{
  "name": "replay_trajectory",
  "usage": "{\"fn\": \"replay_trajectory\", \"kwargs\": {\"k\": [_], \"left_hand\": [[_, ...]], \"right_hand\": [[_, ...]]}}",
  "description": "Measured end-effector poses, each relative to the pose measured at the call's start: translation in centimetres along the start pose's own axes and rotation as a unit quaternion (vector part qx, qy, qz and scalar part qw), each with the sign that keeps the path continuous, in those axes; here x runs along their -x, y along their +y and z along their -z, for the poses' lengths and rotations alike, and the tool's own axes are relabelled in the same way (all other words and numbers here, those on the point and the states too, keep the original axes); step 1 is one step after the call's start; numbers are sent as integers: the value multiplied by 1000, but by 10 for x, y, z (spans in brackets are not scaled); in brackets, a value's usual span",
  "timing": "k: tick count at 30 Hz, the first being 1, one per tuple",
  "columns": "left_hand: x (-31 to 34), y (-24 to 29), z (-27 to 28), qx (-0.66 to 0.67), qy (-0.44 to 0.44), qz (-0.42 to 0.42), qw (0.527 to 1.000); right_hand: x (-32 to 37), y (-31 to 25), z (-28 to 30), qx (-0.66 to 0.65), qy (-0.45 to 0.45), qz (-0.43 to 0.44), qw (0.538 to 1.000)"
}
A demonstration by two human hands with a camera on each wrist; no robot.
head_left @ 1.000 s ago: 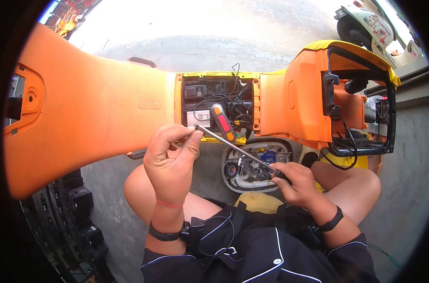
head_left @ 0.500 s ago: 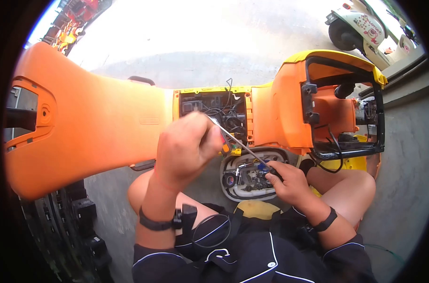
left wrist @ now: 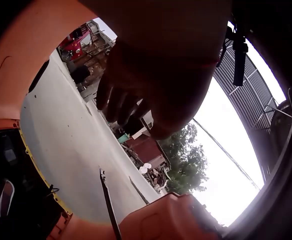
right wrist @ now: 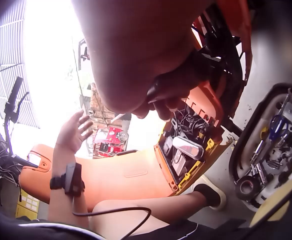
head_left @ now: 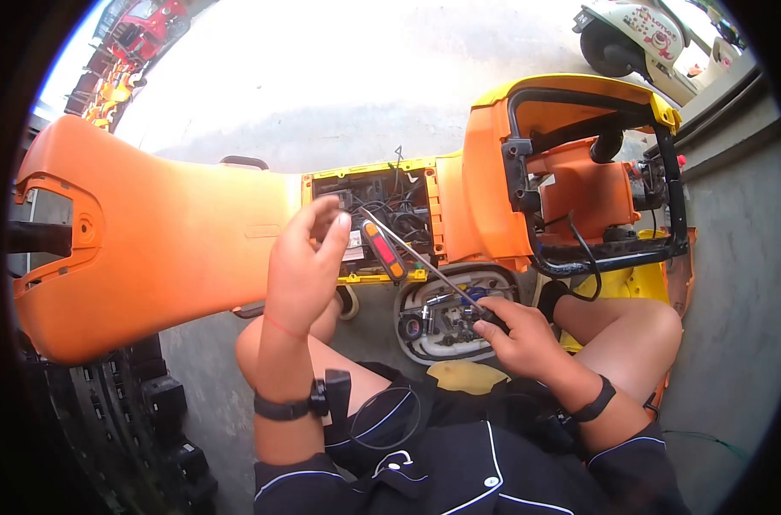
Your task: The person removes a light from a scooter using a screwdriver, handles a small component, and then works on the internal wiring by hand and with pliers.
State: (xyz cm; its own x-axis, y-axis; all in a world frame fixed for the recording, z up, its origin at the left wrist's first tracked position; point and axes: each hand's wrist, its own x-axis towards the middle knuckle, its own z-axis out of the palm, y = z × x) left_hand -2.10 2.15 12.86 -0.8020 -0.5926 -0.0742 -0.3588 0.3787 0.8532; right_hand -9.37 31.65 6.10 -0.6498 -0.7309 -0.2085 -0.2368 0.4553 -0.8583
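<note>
My right hand [head_left: 528,343] grips the dark handle of a long screwdriver [head_left: 426,264], its steel shaft slanting up to the left across the open compartment. In the left wrist view a small dark piece shows at the tip of the screwdriver [left wrist: 107,197]. Just left of that tip, my left hand [head_left: 300,270] is raised with loosely bent fingers, apart from the shaft. Below the shaft, a red and orange reflector light [head_left: 382,249] lies across the compartment [head_left: 356,278], whose yellow-edged opening is full of black wires and a silver box.
Orange vehicle bodywork [head_left: 184,223] spreads to the left, and a black-framed orange housing [head_left: 493,172] stands at the right. A dark-rimmed bin [right wrist: 234,160] of tools and small parts sits on the floor between the knees. A white scooter [head_left: 644,39] is parked beyond.
My left hand was pinching at the screwdriver's tip, then swept over it in a blur, and is now apart from it on the left. The right hand keeps its grip on the handle.
</note>
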Motion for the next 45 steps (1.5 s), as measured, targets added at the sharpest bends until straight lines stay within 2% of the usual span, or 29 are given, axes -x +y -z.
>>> {"fn": "replay_trajectory", "kwargs": {"k": [2, 3, 5, 11, 15, 18, 19, 20, 21, 23, 24, 25, 27, 28, 29, 30, 31, 34, 35, 37, 41, 43, 45], "left_hand": [[13, -20, -6, 114, 19, 26, 993], [14, -21, -9, 117, 19, 30, 993], [15, -22, -16, 249, 22, 88, 964], [-2, -70, -8, 286, -80, 115, 948], [-16, -70, -11, 328, -36, 160, 930], [-27, -103, -27, 244, 8, 157, 957], [-30, -121, -37, 105, 31, 87, 990], [-33, -142, -49, -36, 53, 12, 998], [-35, -162, -60, -175, 76, -63, 980], [-27, -209, -77, -246, 20, -19, 969], [-25, -211, -77, -237, -71, 105, 963], [-22, -213, -81, -239, -74, 103, 963], [-21, -216, -90, -219, -165, 199, 941], [-24, -229, -98, -223, -162, 196, 941], [-30, -243, -110, -206, -121, 197, 951], [-34, -236, -117, -187, -80, 198, 959], [-38, -229, -124, -188, -80, 192, 960], [-45, -209, -149, -203, -8, 296, 933], [-45, -205, -155, -204, -10, 291, 935], [-44, -202, -164, -204, 41, 324, 923], [-48, -202, -157, -149, 43, 342, 927], [-49, -219, -151, -149, 71, 337, 927], [-46, -228, -133, 23, 79, 282, 956]], "right_hand": [[1, 3, -1, -2, 1, 9, 1000], [2, 4, -1, -4, 2, 18, 1000], [0, 3, -1, 13, -3, 24, 1000], [-6, -1, -3, 31, -18, 39, 999], [-12, -5, 2, 21, -31, -7, 999], [-15, 0, 1, 43, -33, -60, 997], [-15, 3, 0, 72, -35, -88, 993], [-15, 7, -2, 94, -40, -88, 991], [-15, 6, -2, 94, -39, -88, 991], [-18, 4, -4, 114, -51, -107, 986], [-18, 4, -4, 113, -48, -108, 987], [-17, 3, -6, 135, -40, -96, 985], [-16, 3, -9, 153, -30, -83, 984], [-17, 3, -10, 169, -28, -68, 983], [-17, 2, -10, 187, -25, -54, 981], [-18, 2, -10, 186, -20, -53, 981], [-19, 2, -10, 202, -33, -54, 977], [-20, 6, -12, 220, -30, -47, 974], [-20, 9, -14, 219, -21, -35, 975], [-21, 16, -19, 214, 6, -24, 977], [-20, 16, -16, 225, 28, -1, 974], [-19, 15, -16, 221, 35, 15, 975], [-21, 13, -15, 213, 41, 21, 976]]}}
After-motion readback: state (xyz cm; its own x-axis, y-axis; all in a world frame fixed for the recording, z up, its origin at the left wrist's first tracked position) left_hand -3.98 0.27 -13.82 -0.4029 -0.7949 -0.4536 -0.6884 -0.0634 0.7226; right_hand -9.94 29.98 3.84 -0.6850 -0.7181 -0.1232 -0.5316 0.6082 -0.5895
